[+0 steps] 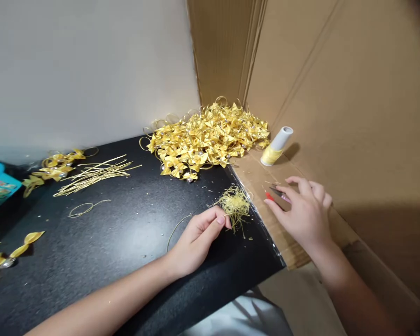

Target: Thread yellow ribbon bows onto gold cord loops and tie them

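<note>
Black counter (133, 238) meets cardboard (252, 175). Snips (277, 192) point leftward between parted fingers of the right hand (306, 212) (grip unclear); left hand (198, 240) pinches cord (227, 215).

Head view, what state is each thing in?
Left hand: pinching a cord
Right hand: curled, grip unclear
Snips: partly hidden, open or shut unclear
Spool: standing, partly wound
Bows: heaped
Straight cords: loosely piled
Looped cord: lying flat
Scraps: tangled
Blue container: partly cut off

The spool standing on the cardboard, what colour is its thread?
The thread is pale yellow, shown in the head view.
</note>
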A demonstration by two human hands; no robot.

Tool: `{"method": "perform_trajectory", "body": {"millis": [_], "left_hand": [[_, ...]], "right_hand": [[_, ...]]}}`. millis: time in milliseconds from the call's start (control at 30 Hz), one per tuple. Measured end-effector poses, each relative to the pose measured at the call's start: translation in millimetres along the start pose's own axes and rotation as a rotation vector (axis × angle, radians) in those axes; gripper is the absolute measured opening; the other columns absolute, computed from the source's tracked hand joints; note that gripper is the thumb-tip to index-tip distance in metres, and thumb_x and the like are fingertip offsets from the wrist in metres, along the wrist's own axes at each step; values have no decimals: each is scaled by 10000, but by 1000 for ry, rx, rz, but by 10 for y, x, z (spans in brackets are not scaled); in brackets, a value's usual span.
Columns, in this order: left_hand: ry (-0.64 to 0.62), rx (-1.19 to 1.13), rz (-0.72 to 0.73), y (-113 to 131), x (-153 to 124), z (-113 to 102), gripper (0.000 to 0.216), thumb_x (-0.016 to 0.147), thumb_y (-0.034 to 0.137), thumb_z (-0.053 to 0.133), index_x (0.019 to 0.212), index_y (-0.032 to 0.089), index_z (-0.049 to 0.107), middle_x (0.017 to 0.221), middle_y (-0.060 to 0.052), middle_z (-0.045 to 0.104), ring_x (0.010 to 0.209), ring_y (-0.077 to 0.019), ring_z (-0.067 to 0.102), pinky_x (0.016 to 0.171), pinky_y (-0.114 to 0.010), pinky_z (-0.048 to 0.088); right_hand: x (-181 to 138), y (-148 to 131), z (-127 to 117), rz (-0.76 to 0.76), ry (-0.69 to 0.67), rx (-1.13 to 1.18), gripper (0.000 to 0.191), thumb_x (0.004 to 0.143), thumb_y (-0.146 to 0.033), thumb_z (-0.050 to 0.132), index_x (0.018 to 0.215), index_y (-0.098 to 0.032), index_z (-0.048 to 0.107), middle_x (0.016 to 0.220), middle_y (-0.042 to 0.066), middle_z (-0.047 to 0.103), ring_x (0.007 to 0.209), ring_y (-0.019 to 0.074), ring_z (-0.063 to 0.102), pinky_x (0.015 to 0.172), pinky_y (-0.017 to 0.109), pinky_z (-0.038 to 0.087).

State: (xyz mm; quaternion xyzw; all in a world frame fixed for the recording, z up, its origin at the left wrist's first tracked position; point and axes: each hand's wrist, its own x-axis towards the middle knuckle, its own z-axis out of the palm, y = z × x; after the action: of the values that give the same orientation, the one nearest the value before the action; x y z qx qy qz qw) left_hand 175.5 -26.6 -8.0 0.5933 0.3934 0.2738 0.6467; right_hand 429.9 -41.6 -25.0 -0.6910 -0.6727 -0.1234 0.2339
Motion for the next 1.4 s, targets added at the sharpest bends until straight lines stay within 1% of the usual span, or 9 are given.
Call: {"method": "perform_trajectory", "body": {"millis": [233,400,733,900,1033,1133,1233,1300,1400], "left_hand": [[22,-178,-74,-41,140,188,363,915,507,476,793,172,545,561,71,280,511,-87,214,493,-232,188],[42,-217,-95,-103,158,185,356,917,492,484,785,166,542,554,74,275,509,-81,212,485,-220,184],[35,-194,-73,-140,115,175,351,924,487,475,809,171,576,552,70,288,508,-84,222,485,-219,196],[40,-150,-44,-122,133,184,339,931,458,469,798,173,595,554,60,323,529,-92,264,498,-220,223],[53,-144,-40,-85,145,197,332,923,450,477,783,173,594,588,39,399,580,-103,343,522,-217,262],[63,-135,-40,-64,149,207,331,921,449,476,781,173,594,611,29,435,612,-110,383,536,-216,285],[69,-136,-29,-57,151,215,319,924,432,473,777,174,589,609,31,430,619,-110,392,547,-214,297],[68,-137,-24,-56,154,220,311,927,419,472,771,173,584,600,36,418,613,-108,389,552,-214,302],[59,-141,-24,-49,159,227,306,929,409,468,768,172,576,593,41,411,602,-105,384,558,-214,310]], "right_hand": [[-35,118,-36,55,-36,13,221,850,-376,619,951,-192,688,998,85,678,940,268,505,790,393,295],[-73,211,-144,213,-168,-102,271,855,-454,589,929,-225,715,1039,66,681,949,274,500,775,389,274],[-133,339,-120,224,-226,-9,355,914,-493,454,880,-200,651,1033,100,655,936,282,525,751,402,348],[-120,451,-114,207,-192,278,291,908,-459,477,897,-203,615,988,96,664,946,250,576,868,426,407],[-69,390,-188,366,-231,631,274,904,-458,523,1006,-214,594,968,71,657,913,208,604,841,369,457],[-120,111,-253,464,-353,961,289,898,-490,542,988,-217,580,757,7,569,735,151,555,708,289,456],[-306,-321,-277,667,-678,1350,344,896,-539,527,920,-198,560,641,-38,424,527,84,389,500,224,341],[-456,-583,-264,851,-740,1605,369,866,-559,568,920,-195,536,662,-52,381,497,51,323,476,205,295],[-597,-811,-230,998,-711,1775,354,860,-534,602,910,-192,525,676,-57,375,497,29,288,483,191,271]]}}
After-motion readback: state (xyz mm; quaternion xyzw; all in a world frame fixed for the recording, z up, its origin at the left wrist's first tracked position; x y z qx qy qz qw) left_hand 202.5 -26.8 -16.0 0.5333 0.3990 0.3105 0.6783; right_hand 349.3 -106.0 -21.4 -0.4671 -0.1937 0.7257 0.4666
